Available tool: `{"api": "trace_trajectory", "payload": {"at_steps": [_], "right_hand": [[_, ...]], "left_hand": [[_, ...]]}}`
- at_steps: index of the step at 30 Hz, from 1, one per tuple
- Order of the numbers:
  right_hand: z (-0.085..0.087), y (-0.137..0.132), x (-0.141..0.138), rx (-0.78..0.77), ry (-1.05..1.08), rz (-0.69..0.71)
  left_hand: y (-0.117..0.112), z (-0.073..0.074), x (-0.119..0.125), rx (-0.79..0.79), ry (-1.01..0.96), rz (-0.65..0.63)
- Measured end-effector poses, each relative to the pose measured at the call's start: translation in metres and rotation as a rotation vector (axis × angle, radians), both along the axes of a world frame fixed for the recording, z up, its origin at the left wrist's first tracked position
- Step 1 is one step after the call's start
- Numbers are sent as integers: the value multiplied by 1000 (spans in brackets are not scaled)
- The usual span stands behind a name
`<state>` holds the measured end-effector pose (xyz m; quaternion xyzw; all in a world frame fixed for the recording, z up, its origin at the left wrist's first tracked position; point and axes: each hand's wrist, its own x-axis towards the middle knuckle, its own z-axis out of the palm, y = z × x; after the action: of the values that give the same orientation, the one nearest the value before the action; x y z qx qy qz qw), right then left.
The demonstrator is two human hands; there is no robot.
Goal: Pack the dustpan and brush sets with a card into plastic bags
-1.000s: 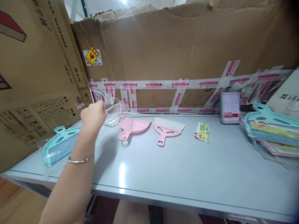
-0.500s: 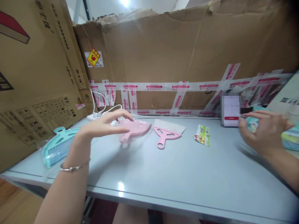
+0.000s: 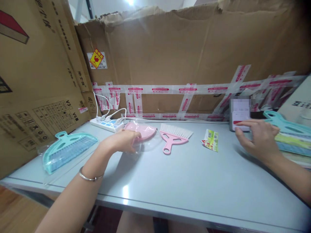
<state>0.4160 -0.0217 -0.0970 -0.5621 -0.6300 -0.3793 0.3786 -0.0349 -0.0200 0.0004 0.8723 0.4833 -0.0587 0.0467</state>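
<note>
My left hand (image 3: 123, 141) rests on the grey table (image 3: 184, 181), fingers curled over the handle end of a pink dustpan (image 3: 145, 129). A clear plastic bag (image 3: 142, 147) lies over and around the dustpan under that hand. To its right lies a pink hand brush (image 3: 174, 135) with white bristles, untouched. My right hand (image 3: 258, 136) hovers low over the table at the right, fingers spread and holding nothing. Its fingertips point toward a small white device (image 3: 239, 113).
A teal brush and dustpan set (image 3: 67, 150) in a clear bag lies at the left. A white power strip (image 3: 105, 124) with cables sits at the back. A printed leaflet (image 3: 210, 139) lies mid-table. Stacked bagged sets (image 3: 289, 133) sit far right. Cardboard walls (image 3: 170, 48) enclose the table.
My left hand brought the clear bag from the back left down onto the pink dustpan and closed on it. My right hand came into view and moved left toward the white device.
</note>
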Motion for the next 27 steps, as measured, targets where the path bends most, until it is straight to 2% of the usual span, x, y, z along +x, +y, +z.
{"api": "trace_trajectory", "payload": {"at_steps": [2, 4, 6, 8, 9, 10, 11, 12, 14, 16, 17, 21, 22, 25, 27], "right_hand": [[0, 0, 0, 12, -5, 21], [1, 0, 0, 40, -26, 42], [2, 0, 0, 56, -49, 49], [3, -1, 0, 57, -57, 49], [4, -1, 0, 46, -51, 45], [5, -1, -1, 33, -36, 43], [5, -1, -2, 18, -16, 42], [6, -2, -2, 2, 8, 39], [6, -2, -3, -23, 46, 36], [6, -2, -2, -34, 67, 40], [6, -2, -2, -33, 71, 45], [5, -1, 1, -6, 51, 63], [4, 0, 2, 1, 37, 56], [4, 0, 2, 12, -5, 39], [4, 0, 0, 9, -19, 39]], "left_hand": [[5, 1, -2, 39, -65, 15], [7, 8, -10, 124, -239, 18], [7, 18, -23, 322, -452, 86], [6, 28, -41, 639, -570, 279], [6, 32, -52, 791, -565, 399], [7, 34, -63, 889, -516, 509], [9, 35, -74, 906, -440, 597], [12, 34, -84, 851, -358, 666], [21, 29, -98, 636, -224, 757], [27, 24, -100, 458, -157, 790], [28, 23, -96, 436, -137, 783], [15, 21, -53, 607, -99, 608], [10, 20, -40, 536, -100, 545], [1, 10, -10, 115, 38, 369], [1, 4, -4, 35, 137, 302]]}}
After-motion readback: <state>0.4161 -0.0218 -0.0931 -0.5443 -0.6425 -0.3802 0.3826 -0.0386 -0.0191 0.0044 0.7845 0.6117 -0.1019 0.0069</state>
